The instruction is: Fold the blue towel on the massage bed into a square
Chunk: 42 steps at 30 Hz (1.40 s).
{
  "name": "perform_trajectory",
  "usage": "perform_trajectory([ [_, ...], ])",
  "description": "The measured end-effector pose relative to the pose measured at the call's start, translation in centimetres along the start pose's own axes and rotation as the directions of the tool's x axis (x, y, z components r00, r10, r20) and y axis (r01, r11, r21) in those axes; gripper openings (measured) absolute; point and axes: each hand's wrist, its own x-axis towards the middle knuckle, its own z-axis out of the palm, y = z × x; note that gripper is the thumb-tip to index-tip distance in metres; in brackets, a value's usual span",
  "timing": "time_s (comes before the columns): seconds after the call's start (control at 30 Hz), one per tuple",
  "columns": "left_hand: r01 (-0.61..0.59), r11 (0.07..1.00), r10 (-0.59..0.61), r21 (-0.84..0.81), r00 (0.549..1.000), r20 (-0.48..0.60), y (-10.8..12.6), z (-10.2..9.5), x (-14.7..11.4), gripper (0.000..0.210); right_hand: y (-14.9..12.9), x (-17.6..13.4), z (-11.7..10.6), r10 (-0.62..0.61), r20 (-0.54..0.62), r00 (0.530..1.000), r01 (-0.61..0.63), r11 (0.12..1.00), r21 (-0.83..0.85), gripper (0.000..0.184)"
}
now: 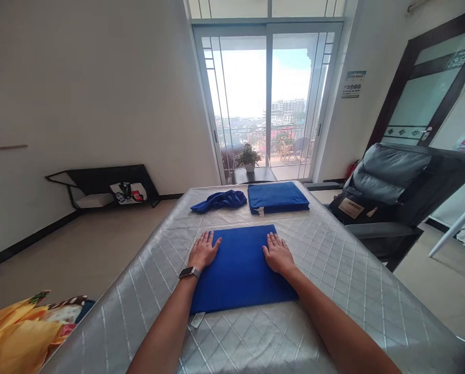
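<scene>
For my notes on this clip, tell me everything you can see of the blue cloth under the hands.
The cloth is plain deep blue, apparently fabric, lying flat and roughly rectangular on the silvery quilted surface. A pale tag sticks out at its near left corner. The left hand lies flat across its left edge, and the right hand on its right edge, both toward the far side. Whether it is folded in layers is hard to tell.

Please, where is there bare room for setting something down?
On the silver quilted surface, bare room lies right of the right hand, toward the armchair, and left of the left hand. Crowded: far end, with crumpled cloth and folded stack; middle, with flat blue cloth.
</scene>
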Motion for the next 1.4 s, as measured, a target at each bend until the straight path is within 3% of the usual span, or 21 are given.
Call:
perform_trajectory([
  [0.1, 0.029, 0.998, -0.028, 0.053, 0.999, -0.022, 0.5, -0.9, -0.4, 0.072, -0.1, -0.2, -0.1, -0.001, -0.014, 1.0, 0.001, 1.0, 0.013, 0.067],
  [0.17, 0.018, 0.997, -0.008, 0.077, 0.992, -0.129, 1.8, -1.8, -0.9, 0.068, -0.1, -0.2, -0.1, -0.003, -0.024, 1.0, 0.004, 1.0, 0.024, 0.067],
  [0.23, -0.06, 0.996, 0.074, 0.066, 0.967, -0.243, 4.4, -2.6, -1.5, 0.064, -0.2, -0.2, -0.1, -0.005, -0.033, 0.999, 0.006, 0.999, 0.034, 0.067],
  [0.3, -0.163, 0.986, 0.168, 0.042, 0.943, -0.288, 8.2, -2.8, -2.3, 0.061, -0.1, -0.2, 0.0, -0.007, -0.045, 0.999, 0.009, 0.999, 0.037, 0.067],
  [0.43, -0.326, 0.945, 0.312, -0.033, 0.926, -0.212, 16.5, -1.5, -3.6, 0.062, 0.3, -0.3, 0.4, -0.042, -0.065, 0.997, 0.042, 0.999, -0.003, 0.065],
  [0.53, -0.437, 0.893, 0.424, -0.106, 0.897, -0.124, 19.2, -0.3, -3.9, 0.063, 0.5, -0.5, 0.4, -0.081, -0.045, 0.996, 0.079, 0.996, -0.045, 0.065],
  [0.6, -0.428, 0.898, 0.42, -0.106, 0.903, -0.085, 18.5, 0.1, -3.9, 0.064, 0.5, -0.5, 0.3, -0.066, -0.044, 0.997, 0.064, 0.997, -0.04, 0.064],
  [0.67, -0.369, 0.924, 0.365, -0.101, 0.929, -0.06, 16.4, 0.3, -3.8, 0.069, 0.3, -0.4, 0.2, -0.038, -0.052, 0.998, 0.037, 0.999, -0.017, 0.063],
  [0.93, -0.116, 0.993, 0.117, -0.015, 0.993, 0.024, 2.7, 0.5, -4.1, 0.074, 0.1, 0.0, 0.3, -0.014, -0.038, 0.999, 0.015, 1.0, 0.008, 0.067],
  [1.03, -0.078, 0.997, 0.077, 0.025, 0.997, 0.016, -0.8, 0.8, -4.6, 0.076, 0.2, 0.1, 0.5, -0.014, -0.044, 0.999, 0.014, 1.0, -0.01, 0.067],
  [1.13, -0.059, 0.997, 0.058, 0.042, 0.998, 0.011, -2.1, 1.1, -4.8, 0.079, 0.3, 0.3, 0.7, -0.008, -0.049, 0.999, 0.007, 1.0, -0.027, 0.067],
  [1.4, -0.056, 0.998, 0.056, -0.002, 0.998, -0.007, -1.6, 0.9, -4.9, 0.082, 0.0, 0.1, 0.4, 0.005, -0.036, 0.999, -0.007, 0.998, -0.062, 0.066],
])
